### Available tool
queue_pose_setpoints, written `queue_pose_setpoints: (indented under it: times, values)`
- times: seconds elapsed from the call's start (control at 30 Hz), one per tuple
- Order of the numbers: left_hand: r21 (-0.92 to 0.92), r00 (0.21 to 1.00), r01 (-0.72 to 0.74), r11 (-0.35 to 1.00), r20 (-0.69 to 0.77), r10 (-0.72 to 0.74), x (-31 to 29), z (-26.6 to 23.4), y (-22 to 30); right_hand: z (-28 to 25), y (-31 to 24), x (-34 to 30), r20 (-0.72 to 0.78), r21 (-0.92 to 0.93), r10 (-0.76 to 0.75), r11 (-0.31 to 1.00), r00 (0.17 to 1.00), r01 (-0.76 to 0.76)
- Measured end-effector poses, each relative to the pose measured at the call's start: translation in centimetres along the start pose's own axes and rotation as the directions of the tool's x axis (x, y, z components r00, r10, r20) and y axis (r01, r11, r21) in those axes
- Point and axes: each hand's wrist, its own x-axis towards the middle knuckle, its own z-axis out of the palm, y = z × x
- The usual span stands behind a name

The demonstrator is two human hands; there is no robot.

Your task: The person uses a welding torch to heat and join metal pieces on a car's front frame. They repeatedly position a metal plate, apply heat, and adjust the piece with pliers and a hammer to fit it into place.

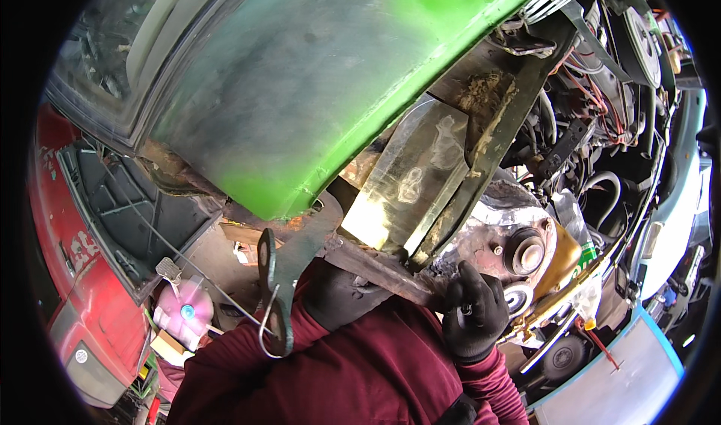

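My left hand [338, 299], in a black glove, is behind and below a worn metal bar [387, 275]; its fingers are mostly hidden. My right hand [475, 312], gloved too, is closed beside the bar's right end, one finger pointing up. A small round metal end shows among its fingers; what it belongs to is unclear. Left of the bar stands a dark green bracket [279, 305] with holes, a wire [203, 275] hooked at its lower end. Above my hands are a bare, shiny metal sheet [409, 173] and a green vehicle panel [315, 87] with dull grey patches.
At right are a rusty housing with a round hub [524, 252] and an engine bay [582, 117] full of hoses and wires. A dark frame rail [499, 139] runs beside the sheet. A red vehicle [94, 275] and a pink disc [184, 310] are at left.
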Motion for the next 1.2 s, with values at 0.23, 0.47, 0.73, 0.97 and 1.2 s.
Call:
queue_pose_setpoints:
  times: [0.23,0.47,0.73,0.97,1.2]
  values:
    - [-0.071,0.999,-0.034,0.997,-0.036,0.032,0.1,0.6,-0.4,0.0,-0.3,0.3,0.015,0.019,0.005,1.000,1.000,-0.005]
    - [-0.098,0.999,-0.014,0.995,-0.050,0.010,-0.6,1.8,-1.6,0.1,-0.1,0.1,0.017,0.006,0.001,1.000,1.000,-0.001]
    - [-0.003,0.997,-0.064,0.998,-0.037,0.064,-0.2,0.5,-0.8,0.0,0.0,0.0,0.027,0.047,0.017,0.999,0.999,-0.018]
    - [0.003,0.997,0.048,0.999,0.052,-0.048,0.2,-0.4,0.3,-0.3,0.1,0.1,0.059,0.029,0.024,0.999,0.998,-0.026]
    - [0.078,1.000,0.007,0.997,0.025,-0.009,0.3,-0.4,0.7,-0.5,0.1,0.0,0.069,0.049,0.033,0.998,0.997,-0.036]
